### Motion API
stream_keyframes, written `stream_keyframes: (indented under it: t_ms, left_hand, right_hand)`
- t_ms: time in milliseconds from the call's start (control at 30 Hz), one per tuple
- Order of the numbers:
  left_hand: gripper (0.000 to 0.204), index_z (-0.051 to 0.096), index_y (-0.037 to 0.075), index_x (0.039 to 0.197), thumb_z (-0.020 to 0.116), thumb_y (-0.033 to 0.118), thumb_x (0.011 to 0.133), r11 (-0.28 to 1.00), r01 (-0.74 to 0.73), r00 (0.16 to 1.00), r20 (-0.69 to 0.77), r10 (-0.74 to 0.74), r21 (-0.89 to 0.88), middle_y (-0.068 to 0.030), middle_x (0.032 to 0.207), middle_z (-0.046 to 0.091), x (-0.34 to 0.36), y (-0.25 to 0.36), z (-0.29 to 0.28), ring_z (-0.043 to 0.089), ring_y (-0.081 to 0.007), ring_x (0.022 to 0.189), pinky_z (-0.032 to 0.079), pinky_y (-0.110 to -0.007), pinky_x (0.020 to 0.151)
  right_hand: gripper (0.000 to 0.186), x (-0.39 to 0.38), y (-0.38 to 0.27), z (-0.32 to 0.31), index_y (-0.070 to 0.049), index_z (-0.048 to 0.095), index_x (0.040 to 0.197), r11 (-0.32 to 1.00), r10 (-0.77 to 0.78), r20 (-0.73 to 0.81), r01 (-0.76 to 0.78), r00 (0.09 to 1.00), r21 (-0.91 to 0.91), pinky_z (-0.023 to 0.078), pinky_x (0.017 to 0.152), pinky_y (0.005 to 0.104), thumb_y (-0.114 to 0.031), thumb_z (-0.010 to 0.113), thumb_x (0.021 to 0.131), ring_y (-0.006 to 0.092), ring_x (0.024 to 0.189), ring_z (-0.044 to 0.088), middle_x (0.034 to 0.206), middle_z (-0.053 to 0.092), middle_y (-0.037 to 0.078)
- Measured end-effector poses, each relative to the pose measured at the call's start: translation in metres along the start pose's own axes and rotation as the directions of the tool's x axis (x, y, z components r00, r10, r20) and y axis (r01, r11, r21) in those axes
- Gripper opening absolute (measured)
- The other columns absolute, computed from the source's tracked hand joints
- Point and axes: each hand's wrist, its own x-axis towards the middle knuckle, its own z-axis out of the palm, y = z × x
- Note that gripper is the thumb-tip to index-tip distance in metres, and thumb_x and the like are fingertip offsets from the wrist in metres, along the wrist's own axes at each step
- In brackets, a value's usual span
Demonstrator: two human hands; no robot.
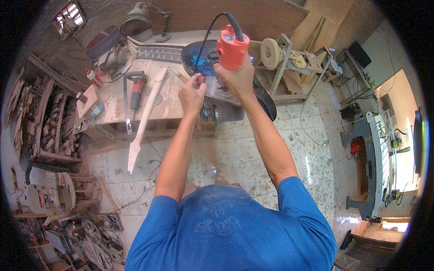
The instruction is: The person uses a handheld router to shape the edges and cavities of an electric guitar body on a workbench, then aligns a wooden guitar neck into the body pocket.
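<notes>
The orange trim router (232,49) is gripped by the right hand (236,77) over the dark blue guitar body (205,61) at the counter's (113,97) far right; the left hand (191,94) is closed round a red-knobbed handle (200,79). Routing appears underway; steady, level guidance is called for next.

Both arms reach straight forward, the left hand (191,94) fisted, the right hand (236,77) curled in a grip.

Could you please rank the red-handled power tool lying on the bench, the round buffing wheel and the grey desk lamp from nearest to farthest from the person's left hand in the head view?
From the left hand:
1. Red-handled power tool, lying on the bench to its left.
2. Grey desk lamp, up at the bench's far left.
3. Round buffing wheel, off to its right, beyond the right hand.
</notes>
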Motion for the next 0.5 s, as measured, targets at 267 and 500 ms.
stream_keyframes:
  t_ms: [267, 500]
  left_hand:
    - [0.042, 0.080, 0.011, 0.121, 0.073, 0.026, 0.082, 0.999, -0.005, 1.000, -0.004, 0.005, 0.039, -0.0190, 0.096, 0.080, 0.001, 0.005, -0.003, 0.079, -0.0344, 0.092, 0.059, -0.044, 0.085]
    - [0.042, 0.080, 0.012, 0.122, 0.073, 0.028, 0.084, 0.999, -0.026, 1.000, -0.004, 0.027, 0.034, -0.0175, 0.098, 0.081, 0.002, 0.004, -0.003, 0.079, -0.0295, 0.091, 0.059, -0.041, 0.085]
  right_hand:
    - [0.067, 0.000, -0.002, -0.001, -0.005, 0.064, 0.127, 0.999, 0.033, 0.036, -0.032, 0.999, -0.012, 0.056, 0.091, 0.0387, -0.034, 0.092, 0.073, 0.0243, 0.103, 0.074, 0.113, 0.075, 0.013]
    - [0.066, 0.001, 0.006, 0.002, -0.004, 0.064, 0.125, 1.000, 0.004, 0.013, -0.004, 1.000, -0.027, 0.058, 0.086, 0.0373, -0.033, 0.093, 0.073, 0.0228, 0.096, 0.075, 0.107, 0.076, 0.013]
